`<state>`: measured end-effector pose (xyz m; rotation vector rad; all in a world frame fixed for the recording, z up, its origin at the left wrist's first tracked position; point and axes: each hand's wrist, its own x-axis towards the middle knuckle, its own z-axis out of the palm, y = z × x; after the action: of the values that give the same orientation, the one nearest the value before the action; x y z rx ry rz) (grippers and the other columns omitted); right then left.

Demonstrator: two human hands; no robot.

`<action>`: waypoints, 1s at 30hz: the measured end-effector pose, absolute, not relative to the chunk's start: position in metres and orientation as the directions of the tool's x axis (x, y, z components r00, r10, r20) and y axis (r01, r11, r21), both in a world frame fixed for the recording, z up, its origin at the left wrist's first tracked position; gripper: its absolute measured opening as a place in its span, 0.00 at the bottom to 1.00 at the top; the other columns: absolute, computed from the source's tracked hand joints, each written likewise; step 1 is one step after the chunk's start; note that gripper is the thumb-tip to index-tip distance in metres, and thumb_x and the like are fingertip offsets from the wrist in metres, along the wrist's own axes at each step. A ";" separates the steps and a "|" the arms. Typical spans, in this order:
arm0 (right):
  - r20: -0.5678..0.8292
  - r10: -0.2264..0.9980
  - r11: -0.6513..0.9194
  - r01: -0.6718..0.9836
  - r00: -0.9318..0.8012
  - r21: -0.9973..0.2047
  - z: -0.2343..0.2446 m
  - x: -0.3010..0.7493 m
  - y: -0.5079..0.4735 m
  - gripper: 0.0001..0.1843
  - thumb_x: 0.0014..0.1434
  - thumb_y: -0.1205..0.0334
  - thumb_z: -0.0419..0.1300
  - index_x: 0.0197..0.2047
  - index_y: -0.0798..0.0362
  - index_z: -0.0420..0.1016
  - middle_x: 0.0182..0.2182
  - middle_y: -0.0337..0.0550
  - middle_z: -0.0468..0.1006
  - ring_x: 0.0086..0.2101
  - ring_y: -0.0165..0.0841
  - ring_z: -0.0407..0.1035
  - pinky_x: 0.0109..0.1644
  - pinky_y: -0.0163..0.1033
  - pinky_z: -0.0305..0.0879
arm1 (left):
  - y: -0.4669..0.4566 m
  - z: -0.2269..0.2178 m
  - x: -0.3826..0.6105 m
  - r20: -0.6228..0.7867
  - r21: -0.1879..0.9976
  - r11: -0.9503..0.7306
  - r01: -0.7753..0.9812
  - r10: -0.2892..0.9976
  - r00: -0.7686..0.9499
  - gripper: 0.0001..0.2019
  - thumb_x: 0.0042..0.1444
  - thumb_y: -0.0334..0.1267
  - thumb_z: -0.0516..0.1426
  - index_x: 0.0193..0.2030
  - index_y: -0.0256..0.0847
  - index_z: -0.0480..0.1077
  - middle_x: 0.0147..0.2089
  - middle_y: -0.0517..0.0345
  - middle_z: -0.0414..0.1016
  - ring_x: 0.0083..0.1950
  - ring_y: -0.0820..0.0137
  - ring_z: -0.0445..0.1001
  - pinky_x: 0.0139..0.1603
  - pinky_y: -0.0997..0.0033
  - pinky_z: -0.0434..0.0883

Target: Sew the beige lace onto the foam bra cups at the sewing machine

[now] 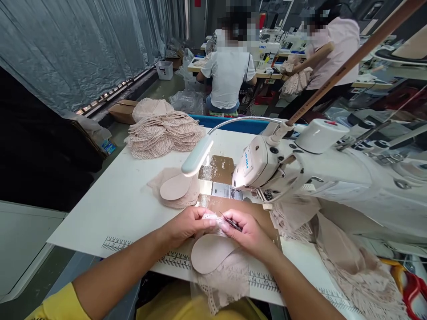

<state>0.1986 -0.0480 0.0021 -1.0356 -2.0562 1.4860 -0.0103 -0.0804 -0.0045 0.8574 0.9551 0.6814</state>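
My left hand [187, 226] pinches the edge of a beige lace piece [227, 278] with a smooth foam cup [211, 253] lying on it, at the near edge of the white sewing table [123, 204]. My right hand [248, 231] is closed on a small dark metal tool [231, 222], thread snips or tweezers, whose tip touches the lace right beside my left fingers. The lace hangs over the table's front edge. The white sewing machine head [258, 164] stands just behind my hands.
A second cup on lace [175, 189] lies under the gooseneck lamp [197, 158]. A stack of lace pieces [163, 133] sits at the table's far left corner. More lace fabric [350, 262] is heaped at right. Two people work at machines behind.
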 end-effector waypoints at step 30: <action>0.182 0.810 0.503 0.502 -0.557 -0.703 -0.002 0.197 -0.057 0.16 0.58 0.61 0.57 0.50 0.48 0.69 0.43 0.46 0.76 0.39 0.37 0.71 0.42 0.39 0.66 | -0.066 0.044 -0.045 0.056 0.662 -0.218 0.717 0.968 0.243 0.12 0.58 0.42 0.54 0.28 0.38 0.72 0.27 0.59 0.69 0.29 0.71 0.65 0.31 0.73 0.59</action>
<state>0.1967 -0.0567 -0.0019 -1.0752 -2.2513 0.8222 -0.0454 -0.0658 0.0436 2.0093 1.5333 0.6454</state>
